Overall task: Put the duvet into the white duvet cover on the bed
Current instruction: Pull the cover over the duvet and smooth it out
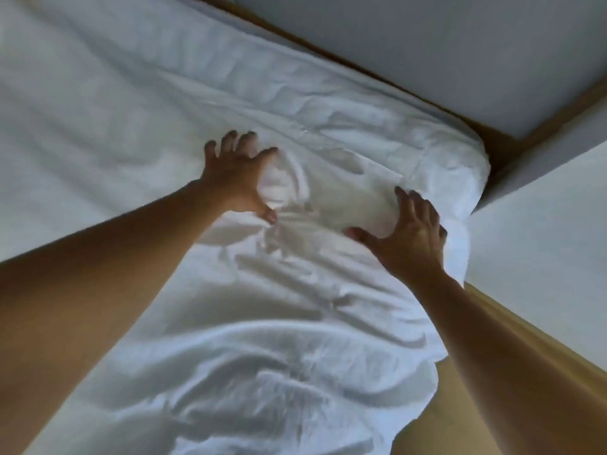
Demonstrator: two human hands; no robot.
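Note:
The white duvet cover (295,323) lies rumpled over the bed, bulging as if filled; the duvet itself is hidden. My left hand (236,172) lies spread on the fabric near the middle, fingers straight, thumb beside a bunched fold (282,182). My right hand (410,231) presses flat on the cover close to the bed's far right corner (460,165), fingers spread. Neither hand grips cloth.
Pale walls (427,44) meet at a corner beyond the bed, with a brown strip of floor (499,149) between wall and mattress. Tan floor (460,405) shows along the bed's right side. Smoother white bedding (82,93) stretches to the left.

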